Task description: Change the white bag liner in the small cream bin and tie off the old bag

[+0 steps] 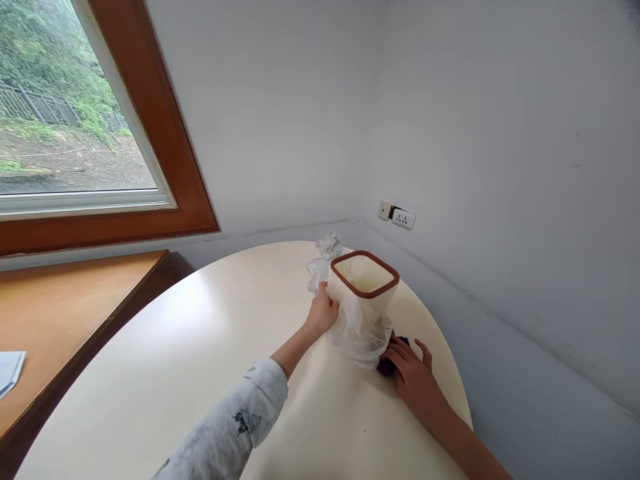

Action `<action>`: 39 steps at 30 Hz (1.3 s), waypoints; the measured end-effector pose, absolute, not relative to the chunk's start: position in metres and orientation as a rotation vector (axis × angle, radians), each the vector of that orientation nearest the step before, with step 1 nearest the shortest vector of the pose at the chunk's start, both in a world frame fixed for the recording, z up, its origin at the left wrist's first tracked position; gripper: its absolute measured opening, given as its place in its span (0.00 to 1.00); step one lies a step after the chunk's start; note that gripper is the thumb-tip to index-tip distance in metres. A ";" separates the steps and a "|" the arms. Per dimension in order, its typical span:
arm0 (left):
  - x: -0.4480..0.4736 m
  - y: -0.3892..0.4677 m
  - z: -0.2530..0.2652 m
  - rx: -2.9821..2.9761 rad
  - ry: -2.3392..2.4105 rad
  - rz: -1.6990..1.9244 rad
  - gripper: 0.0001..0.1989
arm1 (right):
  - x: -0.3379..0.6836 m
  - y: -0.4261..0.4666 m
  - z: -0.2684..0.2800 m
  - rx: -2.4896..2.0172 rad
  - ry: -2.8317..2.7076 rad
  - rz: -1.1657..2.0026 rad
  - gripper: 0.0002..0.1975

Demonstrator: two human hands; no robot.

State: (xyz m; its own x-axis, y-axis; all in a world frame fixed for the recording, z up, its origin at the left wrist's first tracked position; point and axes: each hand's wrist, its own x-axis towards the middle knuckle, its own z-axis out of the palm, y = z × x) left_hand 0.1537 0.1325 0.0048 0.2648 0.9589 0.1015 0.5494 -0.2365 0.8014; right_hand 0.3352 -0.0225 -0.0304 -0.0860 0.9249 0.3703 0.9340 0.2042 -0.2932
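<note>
A cream trash bin (365, 303) with a brown rim stands upright near the right edge of the round table. Thin, translucent plastic bag (357, 340) bunches around its lower outside. My left hand (323, 313) is closed at the bin's left side, pinching the plastic there. Low on the right, my right hand (413, 370) covers a dark purple cloth-like bundle (386, 367) beside the bin's base, fingers bent over it and the little finger held apart. My palm hides much of the bundle. Behind the bin lies a crumpled white plastic bag (329, 247).
The cream round table (200, 360) fits into a wall corner. A wall socket (403, 218) sits just beyond it. To the left are a wooden desk (75, 300) with white paper (10, 370) and a brown-framed window (145, 80).
</note>
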 end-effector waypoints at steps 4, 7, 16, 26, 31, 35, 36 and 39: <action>0.169 0.135 0.004 1.871 1.350 0.807 0.25 | 0.347 -0.012 -0.036 -1.704 -2.009 -0.009 0.24; 0.177 0.136 0.004 1.876 1.312 0.794 0.26 | 0.352 -0.006 -0.039 -1.712 -1.975 -0.025 0.25; 0.079 0.095 0.015 1.979 1.324 0.709 0.21 | 0.361 -0.017 -0.026 -1.391 -1.926 -0.320 0.18; -0.058 -0.002 0.002 2.576 1.454 0.233 0.31 | 0.258 -0.003 0.002 -0.933 -2.326 -0.094 0.17; -0.069 -0.015 -0.012 2.625 1.537 0.175 0.32 | 0.216 0.030 -0.009 -1.081 -2.705 0.198 0.30; -0.070 -0.016 -0.018 2.662 1.558 0.213 0.31 | 0.208 0.037 -0.017 -1.138 -2.797 0.396 0.30; -0.070 -0.016 -0.018 2.671 1.563 0.222 0.31 | 0.207 0.037 -0.017 -1.150 -2.797 0.415 0.30; -0.070 -0.016 -0.018 2.684 1.566 0.229 0.30 | 0.207 0.037 -0.017 -1.171 -2.788 0.441 0.30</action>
State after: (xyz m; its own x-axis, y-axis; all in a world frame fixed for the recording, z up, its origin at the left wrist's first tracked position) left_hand -0.0697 -0.0159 -0.0176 0.4841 0.8676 0.1139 0.8638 -0.4946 0.0961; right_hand 0.2070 0.0374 -0.0169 -0.7031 0.7104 -0.0318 0.6856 0.6653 -0.2956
